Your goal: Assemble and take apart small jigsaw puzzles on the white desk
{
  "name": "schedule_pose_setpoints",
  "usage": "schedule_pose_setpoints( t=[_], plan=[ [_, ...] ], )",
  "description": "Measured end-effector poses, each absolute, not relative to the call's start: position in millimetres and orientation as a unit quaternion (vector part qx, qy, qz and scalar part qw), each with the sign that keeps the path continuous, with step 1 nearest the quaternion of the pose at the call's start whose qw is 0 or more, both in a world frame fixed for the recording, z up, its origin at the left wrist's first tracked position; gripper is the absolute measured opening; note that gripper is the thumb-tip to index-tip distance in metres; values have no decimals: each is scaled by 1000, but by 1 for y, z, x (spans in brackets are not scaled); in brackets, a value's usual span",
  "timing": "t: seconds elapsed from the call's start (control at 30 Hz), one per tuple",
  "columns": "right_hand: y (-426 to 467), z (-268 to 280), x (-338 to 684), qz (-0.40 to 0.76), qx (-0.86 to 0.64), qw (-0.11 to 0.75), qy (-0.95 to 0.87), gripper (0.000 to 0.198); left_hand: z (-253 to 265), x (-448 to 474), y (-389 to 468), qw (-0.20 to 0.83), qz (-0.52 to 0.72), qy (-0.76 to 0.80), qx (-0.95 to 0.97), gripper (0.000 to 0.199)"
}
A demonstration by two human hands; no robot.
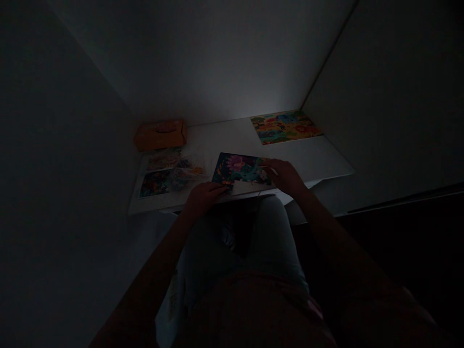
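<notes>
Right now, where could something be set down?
The tabletop is bare between orange box and animal picture, and right of the right hand. Crowded: left end, with plastic bag and printed sheet; near middle, with dark puzzle.

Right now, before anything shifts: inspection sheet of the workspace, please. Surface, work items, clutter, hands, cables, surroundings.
Surface: white table, dimly lit; fine marks can't be judged.
Work items: dark-blue illustrated panel near the front edge; whether it is in pieces is too dim to tell.
Clutter: orange box at back left; clear plastic bag and printed sheets in front of it; bright animal picture at back right.
Hands: left hand at the panel's lower left corner; right hand at its right end.
Cables: nothing seen, though shadow could hide some.
Surroundings: pale wall behind the table; seated person's legs in front.
</notes>
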State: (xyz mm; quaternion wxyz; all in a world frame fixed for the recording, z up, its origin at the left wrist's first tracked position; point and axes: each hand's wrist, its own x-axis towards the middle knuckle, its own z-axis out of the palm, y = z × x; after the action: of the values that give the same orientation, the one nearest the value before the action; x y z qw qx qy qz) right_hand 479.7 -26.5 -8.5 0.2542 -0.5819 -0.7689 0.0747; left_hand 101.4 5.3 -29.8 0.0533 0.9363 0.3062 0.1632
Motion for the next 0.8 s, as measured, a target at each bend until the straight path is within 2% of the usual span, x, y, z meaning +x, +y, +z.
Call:
schedule_pose_setpoints(
  t=[0.13,0.23,0.37,0.57,0.67,0.8],
  plan=[
    [-36,-39,475,51,-574,227,-786,40,-23,103,11,22,150,320,935,44],
    [-44,-57,474,56,-549,241,-799,44,-18,104,13,5,153,328,932,52],
    [-51,-65,473,40,-530,265,-804,48,-17,107,14,1,155,339,928,48],
    [-50,-66,471,27,-538,248,-805,49,-16,111,19,2,185,326,927,34],
    [-49,-67,471,27,-538,254,-803,49,-2,111,18,2,210,329,921,28],
    [-50,-71,471,32,-548,252,-797,50,26,124,18,-13,250,362,898,28]
  ],
)
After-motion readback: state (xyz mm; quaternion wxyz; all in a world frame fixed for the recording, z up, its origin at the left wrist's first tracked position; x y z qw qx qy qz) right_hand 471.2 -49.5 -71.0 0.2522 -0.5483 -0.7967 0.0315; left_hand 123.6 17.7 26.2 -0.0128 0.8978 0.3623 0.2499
